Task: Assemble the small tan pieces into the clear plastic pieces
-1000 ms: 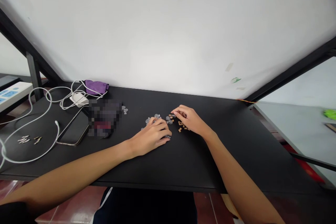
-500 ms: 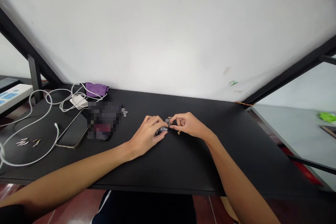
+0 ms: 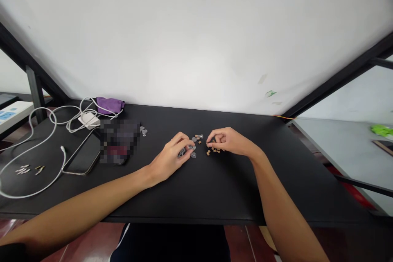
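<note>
Several tiny clear glass vials [image 3: 193, 147] lie scattered on the black tabletop [image 3: 215, 188], between my hands. My left hand [image 3: 170, 157] rests just left of them, its fingertips curled around a small clear vial [image 3: 181, 152]. To the right, several small brown cork stoppers [image 3: 213, 151] lie in a loose patch. My right hand [image 3: 229, 141] hovers at their edge, thumb and fingers pinched close together. I cannot tell whether those fingers hold a cork.
Left on the table are a phone [image 3: 84, 153], a pixelated object [image 3: 118, 141], a purple pouch [image 3: 109, 105], a white charger [image 3: 89, 120] with looped cable [image 3: 39, 159], and small metal pieces [image 3: 23, 170]. A white wall stands behind.
My hands have drawn apart from where they met at the centre over a vial. The right hand has moved right and back, and the corks and vials between them show again.
</note>
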The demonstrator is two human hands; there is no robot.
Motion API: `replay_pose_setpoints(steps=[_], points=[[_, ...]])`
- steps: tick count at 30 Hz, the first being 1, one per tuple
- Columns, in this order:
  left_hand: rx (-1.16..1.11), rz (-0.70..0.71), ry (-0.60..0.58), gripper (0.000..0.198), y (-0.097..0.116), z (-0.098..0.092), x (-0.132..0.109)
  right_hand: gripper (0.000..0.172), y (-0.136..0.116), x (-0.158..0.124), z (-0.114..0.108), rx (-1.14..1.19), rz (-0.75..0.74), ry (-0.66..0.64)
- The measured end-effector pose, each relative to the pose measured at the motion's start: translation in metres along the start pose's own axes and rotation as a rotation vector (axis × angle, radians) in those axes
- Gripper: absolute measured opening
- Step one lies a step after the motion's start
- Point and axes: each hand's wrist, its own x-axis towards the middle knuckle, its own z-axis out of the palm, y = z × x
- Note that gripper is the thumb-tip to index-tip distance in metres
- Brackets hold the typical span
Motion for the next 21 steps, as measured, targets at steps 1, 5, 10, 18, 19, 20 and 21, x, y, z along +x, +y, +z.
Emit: replay_pose_setpoints(steps=[1, 5, 10, 18, 19, 20, 21], points=[[0.004, 0.003, 0.006, 0.016, 0.0, 0.0, 0.0, 0.033, 0.0, 0.001, 0.001, -0.009, -0.006, 0.017], [-0.001, -0.003, -0.016, 0.016, 0.0, 0.0, 0.0, 0.032, -0.001, 0.007, 0.013, -0.061, -0.033, 0.077], [-0.016, -0.023, -0.08, 0.014, 0.004, -0.003, 0.001, 0.025, 0.0, 0.012, 0.021, -0.158, -0.053, 0.095], [0.004, -0.036, -0.089, 0.014, 0.005, -0.003, 0.0, 0.021, -0.002, 0.013, 0.022, -0.194, -0.082, 0.089], [0.01, -0.038, -0.09, 0.015, 0.005, -0.004, 0.001, 0.02, -0.002, 0.013, 0.023, -0.197, -0.083, 0.089], [0.015, -0.039, -0.092, 0.015, 0.005, -0.004, 0.001, 0.02, -0.002, 0.013, 0.023, -0.199, -0.082, 0.089], [0.02, -0.041, -0.093, 0.015, 0.006, -0.004, 0.001, 0.02, -0.003, 0.013, 0.023, -0.197, -0.08, 0.086]])
